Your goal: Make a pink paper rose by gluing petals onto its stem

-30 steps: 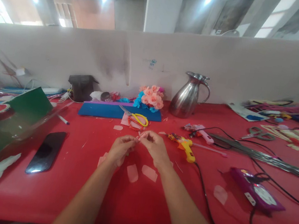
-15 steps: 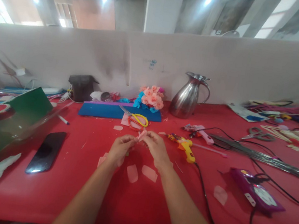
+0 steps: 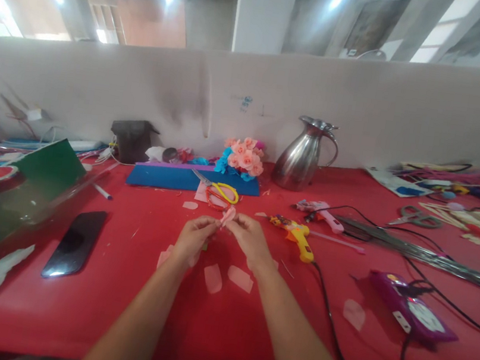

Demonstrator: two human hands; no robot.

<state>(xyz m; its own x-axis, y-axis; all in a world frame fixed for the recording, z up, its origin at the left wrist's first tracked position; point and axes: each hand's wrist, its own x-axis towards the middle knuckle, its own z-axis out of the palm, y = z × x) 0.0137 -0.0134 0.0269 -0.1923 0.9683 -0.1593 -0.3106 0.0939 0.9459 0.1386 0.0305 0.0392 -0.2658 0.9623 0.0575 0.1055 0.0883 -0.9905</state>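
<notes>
Between my fingertips is a small pink paper flower (image 3: 228, 217), partly hidden by the fingers. My left hand (image 3: 197, 235) is closed and pinches its lower end. On its right side my right hand (image 3: 250, 239) pinches the petals, fingers together. Cut pink paper petals (image 3: 212, 278) lie on the red table below the hands, some partly covered by the wrists. Scissors with yellow handles (image 3: 222, 192) lie just beyond the fingertips, beside a red-handled pair. A yellow glue gun (image 3: 299, 237) rests to the right of my right hand.
A bunch of pink and blue flowers (image 3: 245, 158) stands at the back by a steel jug (image 3: 301, 159). To the left lies a phone (image 3: 76, 243). At right are a pink glue gun (image 3: 323, 213), black cords and a purple power strip (image 3: 412, 308).
My right fingers have shifted slightly on the pink flower, and more of its petals shows above them. Everything on the table stays where it was.
</notes>
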